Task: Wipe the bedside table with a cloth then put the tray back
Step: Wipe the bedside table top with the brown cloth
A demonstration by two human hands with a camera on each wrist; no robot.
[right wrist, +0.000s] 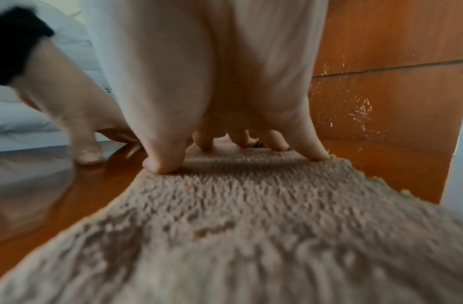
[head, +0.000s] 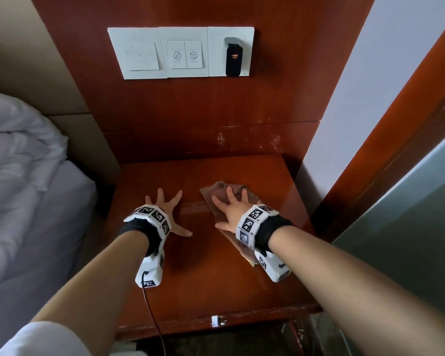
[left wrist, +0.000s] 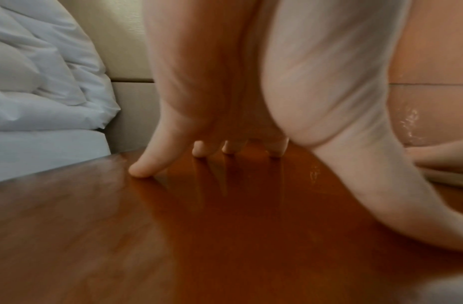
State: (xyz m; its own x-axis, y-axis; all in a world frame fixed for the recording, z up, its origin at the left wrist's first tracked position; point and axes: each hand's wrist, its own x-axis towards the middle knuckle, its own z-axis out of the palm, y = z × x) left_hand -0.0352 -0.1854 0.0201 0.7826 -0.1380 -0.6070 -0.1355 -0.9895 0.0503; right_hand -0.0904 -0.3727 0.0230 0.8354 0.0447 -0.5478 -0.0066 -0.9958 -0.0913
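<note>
Right hand [head: 230,210] is flat on the brown cloth [head: 217,192], fingers [right wrist: 163,164] spread straight and pressing it onto the counter [head: 203,273], right of centre. Left hand [head: 165,210] just beside it, fingers [left wrist: 142,170] splayed, tips on bare wood, grasping nothing.

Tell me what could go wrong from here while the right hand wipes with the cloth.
1. The cloth trails back under the right wrist toward the bedside table front edge; a long pull could drag it off.
2. The left hand rests splayed on the bare wood beside the cloth; the spot beneath it may go unwiped and take fingerprints.
3. The right hand only presses flat, so the cloth may bunch or slip.
</note>
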